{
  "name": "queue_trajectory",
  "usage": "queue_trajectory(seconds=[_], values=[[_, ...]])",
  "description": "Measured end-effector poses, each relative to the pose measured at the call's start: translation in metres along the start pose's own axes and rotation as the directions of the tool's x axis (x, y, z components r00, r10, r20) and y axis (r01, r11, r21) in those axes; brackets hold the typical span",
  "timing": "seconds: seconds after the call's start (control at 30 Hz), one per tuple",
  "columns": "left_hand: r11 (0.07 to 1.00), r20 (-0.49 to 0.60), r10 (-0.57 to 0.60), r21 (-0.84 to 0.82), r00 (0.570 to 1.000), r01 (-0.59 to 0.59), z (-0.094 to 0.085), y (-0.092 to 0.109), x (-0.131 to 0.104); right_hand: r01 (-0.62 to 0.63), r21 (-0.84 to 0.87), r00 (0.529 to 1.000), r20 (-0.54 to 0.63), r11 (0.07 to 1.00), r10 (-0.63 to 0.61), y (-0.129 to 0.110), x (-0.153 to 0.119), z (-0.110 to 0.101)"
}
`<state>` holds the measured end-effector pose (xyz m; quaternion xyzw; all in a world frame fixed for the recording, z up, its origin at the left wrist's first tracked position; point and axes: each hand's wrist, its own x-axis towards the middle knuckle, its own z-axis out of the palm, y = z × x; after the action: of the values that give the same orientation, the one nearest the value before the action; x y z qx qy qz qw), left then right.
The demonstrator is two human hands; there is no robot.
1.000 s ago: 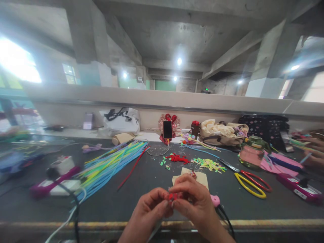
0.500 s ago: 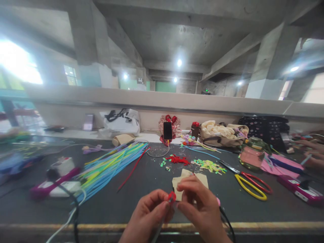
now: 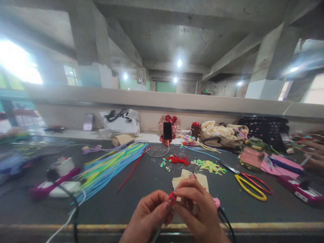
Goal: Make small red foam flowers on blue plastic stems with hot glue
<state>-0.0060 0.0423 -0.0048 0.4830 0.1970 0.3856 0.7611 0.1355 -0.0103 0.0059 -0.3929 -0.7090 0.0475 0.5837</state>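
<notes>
Near the table's front edge, my left hand [image 3: 152, 212] pinches a small red fuzzy piece [image 3: 172, 198] with a pale stem running down below the fingers. My right hand [image 3: 196, 206] meets it from the right, thumb and fingertips closed against the same red piece. Beneath and behind the right hand lies a beige cloth or card [image 3: 202, 181]. A pink-tipped tool with a black cord [image 3: 217, 202] shows partly beside that hand; the rest of it is hidden. Beyond the hands sit a pile of red cut pieces [image 3: 178, 160] and a pile of yellow-green cut pieces [image 3: 209, 165].
Long blue, green and yellow pipe cleaners [image 3: 113, 165] lie to the left, near a power strip [image 3: 64, 187]. Scissors [image 3: 249, 184] with red and yellow handles rest at right, by a jar [image 3: 251, 155]. A phone [image 3: 167, 130] stands at the back. Another person's hand [image 3: 314, 152] is far right.
My right hand has moved slightly left and its fingertips have closed onto the red piece held by my left hand. More of the pink tool shows.
</notes>
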Motion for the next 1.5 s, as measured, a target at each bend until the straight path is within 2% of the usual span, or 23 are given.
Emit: queue_trajectory(seconds=[0.73, 0.83, 0.97, 1.13, 1.3, 1.37, 1.5], values=[[0.999, -0.014, -0.033, -0.023, 0.999, 0.033, 0.0, -0.004, 0.003, 0.036, -0.027, 0.996, -0.077, 0.999, -0.038, 0.006, 0.0, 0.006], [1.0, -0.026, 0.004, -0.004, 1.0, -0.004, 0.001, -0.001, 0.003, -0.005, 0.007, 0.995, -0.098, 1.0, 0.006, 0.004, -0.004, 0.006], [0.997, -0.024, 0.059, 0.055, 0.998, -0.058, 0.003, 0.006, 0.0, -0.113, 0.149, 0.982, -0.136, 0.982, 0.134, 0.002, -0.006, 0.006], [0.998, 0.022, 0.019, 0.062, 1.0, -0.02, 0.002, 0.007, -0.003, -0.284, 0.354, 0.956, 0.036, 0.891, 0.29, 0.006, 0.001, 0.004], [0.999, 0.07, -0.024, 0.049, 0.997, 0.021, 0.0, 0.002, -0.002, -0.441, 0.494, 0.897, 0.205, 0.749, 0.392, 0.007, 0.008, 0.003], [0.997, 0.074, -0.039, 0.069, 0.996, 0.034, -0.001, 0.0, -0.002, -0.468, 0.489, 0.884, 0.248, 0.736, 0.397, 0.005, 0.009, 0.003], [0.993, 0.091, -0.071, 0.104, 0.993, 0.061, -0.002, -0.002, -0.001, -0.446, 0.479, 0.895, 0.247, 0.756, 0.371, 0.002, 0.011, 0.004]])
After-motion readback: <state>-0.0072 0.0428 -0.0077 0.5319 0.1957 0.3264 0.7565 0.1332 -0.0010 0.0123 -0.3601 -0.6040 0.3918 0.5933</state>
